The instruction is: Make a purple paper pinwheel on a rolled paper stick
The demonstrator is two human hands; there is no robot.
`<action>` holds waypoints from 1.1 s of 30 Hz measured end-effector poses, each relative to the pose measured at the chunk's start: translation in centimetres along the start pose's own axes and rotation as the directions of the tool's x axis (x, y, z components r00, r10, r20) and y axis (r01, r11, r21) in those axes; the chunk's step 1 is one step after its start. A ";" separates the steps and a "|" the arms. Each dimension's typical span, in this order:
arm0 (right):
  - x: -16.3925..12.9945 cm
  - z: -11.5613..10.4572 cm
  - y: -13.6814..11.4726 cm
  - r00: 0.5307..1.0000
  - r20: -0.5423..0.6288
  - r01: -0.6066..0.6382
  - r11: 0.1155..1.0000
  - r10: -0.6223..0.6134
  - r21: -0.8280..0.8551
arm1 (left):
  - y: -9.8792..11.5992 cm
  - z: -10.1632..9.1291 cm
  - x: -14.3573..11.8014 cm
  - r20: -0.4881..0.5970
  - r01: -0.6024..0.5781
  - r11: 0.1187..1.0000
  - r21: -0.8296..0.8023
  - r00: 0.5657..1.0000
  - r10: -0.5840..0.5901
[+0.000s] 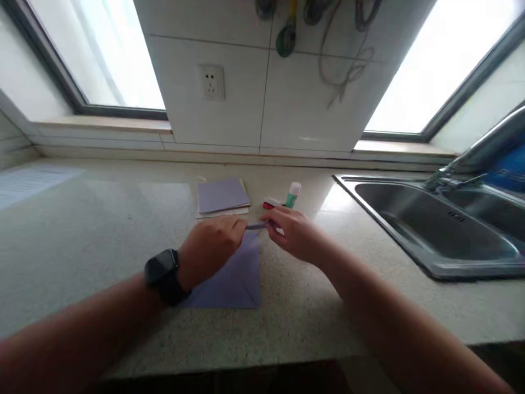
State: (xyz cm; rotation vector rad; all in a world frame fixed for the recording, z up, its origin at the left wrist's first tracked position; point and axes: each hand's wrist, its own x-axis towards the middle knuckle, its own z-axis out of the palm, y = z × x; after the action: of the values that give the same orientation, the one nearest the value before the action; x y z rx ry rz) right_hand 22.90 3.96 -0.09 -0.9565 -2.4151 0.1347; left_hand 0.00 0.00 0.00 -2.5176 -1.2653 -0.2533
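Forearms [82, 323], two, bare — black watch [161, 267] on the left one. Left hand [215, 246] and right hand [289, 232]: each closed on one end of a narrow purple strip [255, 226], at the far edge of purple paper [233, 282] on the counter [303, 317]; joined or separate, cannot tell. Step in hand, apparently: working the strip — next move calls for even fingertip pressure.

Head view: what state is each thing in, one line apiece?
left hand: curled, holding the purple strip
right hand: pinching the purple strip
purple sheet: flat, creased at lower right
paper stack: flat, purple on top
glue stick: standing, white end up
red item: partly hidden
watch: strapped on, screen dark
wall socket: nothing plugged in
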 end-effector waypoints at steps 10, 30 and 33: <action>-0.2 -0.3 0.3 0.998 -0.023 0.054 0.990 -0.052 0.130 | 0.0 -0.8 0.3 0.033 0.001 0.992 -0.124 0.999 0.003; -0.5 -0.2 0.4 0.996 0.005 -0.073 0.754 0.092 0.653 | -1.4 -1.3 0.6 0.125 0.014 0.840 -0.543 0.990 0.064; -0.7 -0.7 0.4 0.999 0.007 -0.037 0.823 0.040 0.566 | -1.9 -1.5 0.9 0.170 0.012 0.662 -0.749 0.970 0.175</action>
State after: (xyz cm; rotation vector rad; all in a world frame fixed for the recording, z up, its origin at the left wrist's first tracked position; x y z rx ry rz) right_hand 23.88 3.74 0.11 -0.7145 -2.1429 0.8177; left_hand -1.03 1.15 2.06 -3.3895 -1.3038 -0.5834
